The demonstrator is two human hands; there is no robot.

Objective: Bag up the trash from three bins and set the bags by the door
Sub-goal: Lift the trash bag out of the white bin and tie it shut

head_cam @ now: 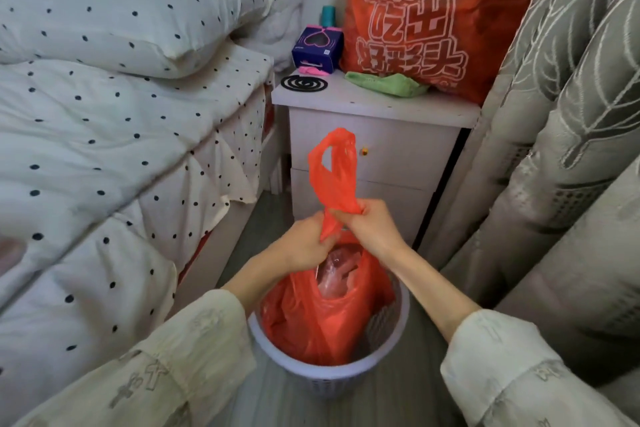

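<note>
A red plastic trash bag (311, 319) sits inside a pale lilac round bin (332, 380) on the floor in front of me. Crumpled pinkish waste shows through the bag's mouth. My left hand (306, 246) and my right hand (369, 224) meet just above the bin, both gripping the bag's handles. One handle loop (334, 170) stands up above my right fist. The bag's body still rests in the bin.
A bed with a dotted white duvet (104, 149) fills the left. A white nightstand (374, 156) stands right behind the bin, bearing a large orange printed bag (426, 17), a green cloth, a purple box and a mosquito coil. Grey curtains (554, 149) hang on the right.
</note>
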